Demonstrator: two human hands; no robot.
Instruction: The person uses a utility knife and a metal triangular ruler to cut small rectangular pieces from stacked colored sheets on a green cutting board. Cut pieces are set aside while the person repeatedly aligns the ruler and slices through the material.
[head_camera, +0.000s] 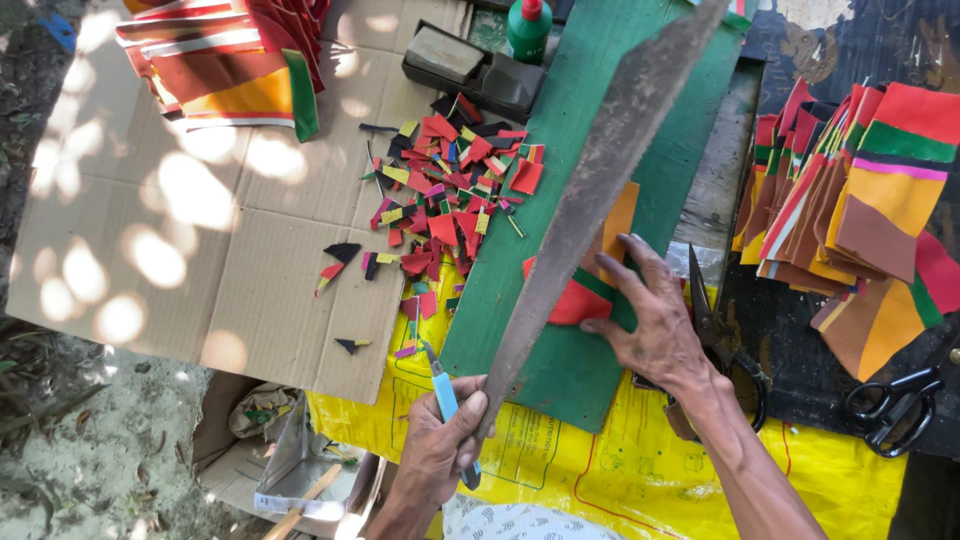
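Observation:
My left hand (440, 440) is shut around the lower end of a long rusty blade (600, 170), which slants up and to the right over a green board (560, 370). The same hand also grips a blue-handled cutter (443, 392). Fingers spread, my right hand (655, 325) presses flat on the board beside the blade. Its fingertips rest on a red, green and orange striped piece (575, 300) that lies partly under the blade.
Small coloured scraps (450, 200) are heaped on flattened cardboard (200, 250). Stacks of striped pieces sit at the right (860, 200) and top left (230, 60). Black scissors (890, 410) and another pair (725, 340) lie near my right wrist. A green bottle (527, 25) and black box (470, 70) stand behind, on a yellow sheet (620, 470).

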